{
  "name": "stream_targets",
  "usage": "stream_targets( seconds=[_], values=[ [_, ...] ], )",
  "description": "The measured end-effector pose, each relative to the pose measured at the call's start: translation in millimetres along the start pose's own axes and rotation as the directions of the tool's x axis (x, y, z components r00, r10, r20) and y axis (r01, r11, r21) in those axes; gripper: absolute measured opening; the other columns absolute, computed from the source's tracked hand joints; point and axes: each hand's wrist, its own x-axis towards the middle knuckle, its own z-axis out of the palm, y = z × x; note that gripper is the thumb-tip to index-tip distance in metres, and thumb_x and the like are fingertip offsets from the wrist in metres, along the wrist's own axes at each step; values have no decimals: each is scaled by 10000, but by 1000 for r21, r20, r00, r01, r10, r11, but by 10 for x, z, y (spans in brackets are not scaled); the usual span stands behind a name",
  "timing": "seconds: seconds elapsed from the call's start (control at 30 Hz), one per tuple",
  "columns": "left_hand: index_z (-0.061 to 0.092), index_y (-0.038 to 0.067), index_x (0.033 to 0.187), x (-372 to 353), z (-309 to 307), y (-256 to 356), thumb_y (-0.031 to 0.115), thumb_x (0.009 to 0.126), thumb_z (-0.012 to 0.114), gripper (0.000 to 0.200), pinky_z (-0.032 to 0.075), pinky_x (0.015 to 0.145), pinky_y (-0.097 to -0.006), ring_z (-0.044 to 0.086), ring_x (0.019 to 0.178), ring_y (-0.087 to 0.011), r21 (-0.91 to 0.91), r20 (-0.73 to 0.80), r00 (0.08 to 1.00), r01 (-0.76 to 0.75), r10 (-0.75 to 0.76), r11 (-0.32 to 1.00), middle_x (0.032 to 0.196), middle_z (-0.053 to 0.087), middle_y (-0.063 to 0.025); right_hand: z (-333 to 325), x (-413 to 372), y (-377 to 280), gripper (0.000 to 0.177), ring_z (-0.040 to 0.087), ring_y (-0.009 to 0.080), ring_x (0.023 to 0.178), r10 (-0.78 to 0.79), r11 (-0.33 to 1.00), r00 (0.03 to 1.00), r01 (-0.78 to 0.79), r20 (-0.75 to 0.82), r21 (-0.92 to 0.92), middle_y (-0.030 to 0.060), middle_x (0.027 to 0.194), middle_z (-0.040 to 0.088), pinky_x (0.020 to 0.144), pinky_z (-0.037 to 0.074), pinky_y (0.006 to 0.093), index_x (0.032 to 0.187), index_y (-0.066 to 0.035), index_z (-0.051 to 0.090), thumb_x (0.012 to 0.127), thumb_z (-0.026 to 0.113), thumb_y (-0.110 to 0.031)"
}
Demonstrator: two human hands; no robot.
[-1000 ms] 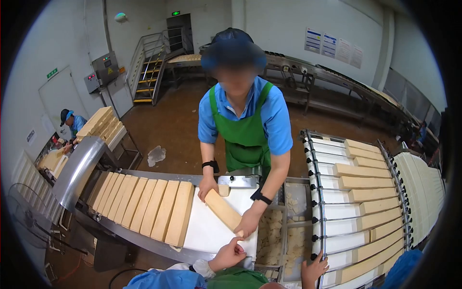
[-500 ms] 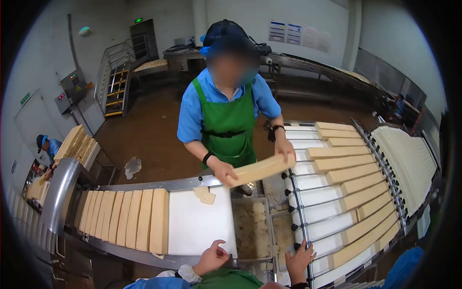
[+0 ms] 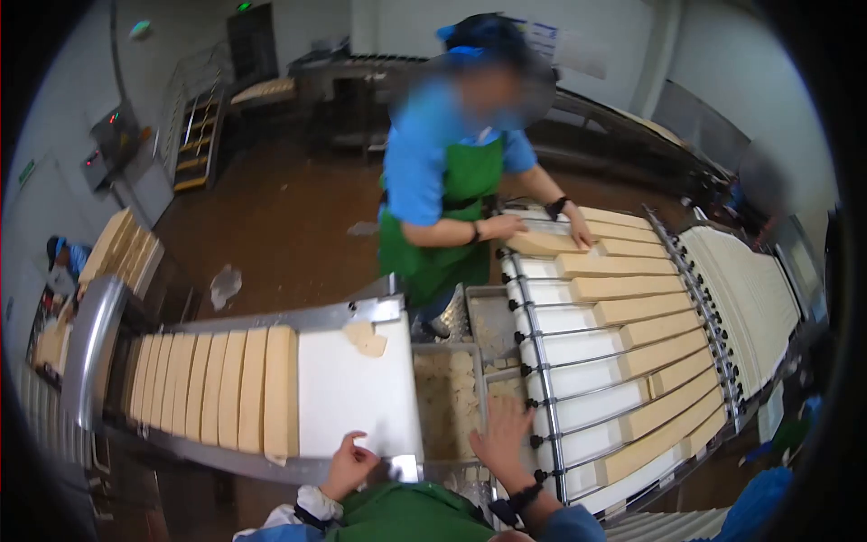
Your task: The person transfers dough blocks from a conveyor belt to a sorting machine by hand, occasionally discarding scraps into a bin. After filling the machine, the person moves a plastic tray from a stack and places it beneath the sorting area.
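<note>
My left hand hovers over the near end of the left conveyor's white belt, fingers loosely curled with gaps between them and nothing held. My right hand, also bare of any object, stretches its fingers over the scrap bins beside the right conveyor. Upright on the left belt stands a row of long pale-beige blocks. Similar beige blocks lie in lanes between metal rods on the right conveyor. Across from me, a co-worker in a green apron has both hands on a beige block at its far end.
Between the conveyors sit metal bins with pale scraps. Flat broken pieces lie on the left belt. A curved metal cover rises at the far left, near stacked blocks and another person. Ribbed white strips lie farther right.
The co-worker has moved rightward and set the carried block down on the right conveyor. My right hand has left that conveyor's edge rail and shifted left over the bins. My view has shifted slightly.
</note>
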Motion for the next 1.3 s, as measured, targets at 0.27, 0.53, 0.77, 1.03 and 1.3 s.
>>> stream_targets(
  seconds=[0.27, 0.53, 0.77, 1.03, 1.3],
  values=[
    [418, 138, 1339, -330, -790, -509, 40, 717, 698, 690, 457, 545, -281, 507, 595, -115, -270, -433, 806, 310, -403, 911, 682, 523, -9, 966, 1175, -1306, 575, 445, 373, 1216, -526, 754, 841, 393, 126, 527, 212, 1230, 516, 1072, 286, 529, 1259, -16, 504, 750, 671, -228],
    [316, 173, 1448, -295, -1292, -832, 43, 704, 745, 869, 490, 618, -279, 559, 709, -120, -411, -429, 761, 315, -487, 855, 779, 563, -28, 1917, 1867, -3188, 648, 327, 372, 1354, -667, 700, 718, 514, 198, 496, 226, 1411, 406, 1130, 234, 497, 1347, 29, 425, 810, 643, -262],
    [231, 126, 1494, -198, -1509, -863, 30, 751, 714, 892, 461, 537, -258, 536, 578, -108, -561, -138, 846, 362, -515, 744, 692, 569, -13, 2357, 1862, -3700, 729, 182, 333, 1439, -575, 815, 747, 486, 334, 316, 207, 1523, 269, 1170, 135, 477, 1439, 32, 309, 897, 545, -394],
    [183, 149, 1491, 59, -1654, -634, 80, 789, 688, 868, 518, 580, -289, 592, 701, -175, -587, 71, 816, 499, -574, 637, 990, 616, -109, 2105, 2249, -4085, 617, 482, 298, 1144, -381, 923, 822, 368, 423, 116, 161, 1168, 556, 1004, 331, 485, 1171, 8, 546, 701, 678, -368],
    [333, 113, 1392, 200, -1522, -650, 404, 623, 809, 950, 524, 830, -440, 647, 973, -397, 168, -55, 957, 289, -284, 942, 1137, 633, -221, 1727, 2177, -2806, 637, 528, 307, 1111, -124, 980, 931, 170, 344, -106, 181, 1132, 575, 923, 421, 483, 1097, 20, 568, 691, 670, -460]
  ],
)
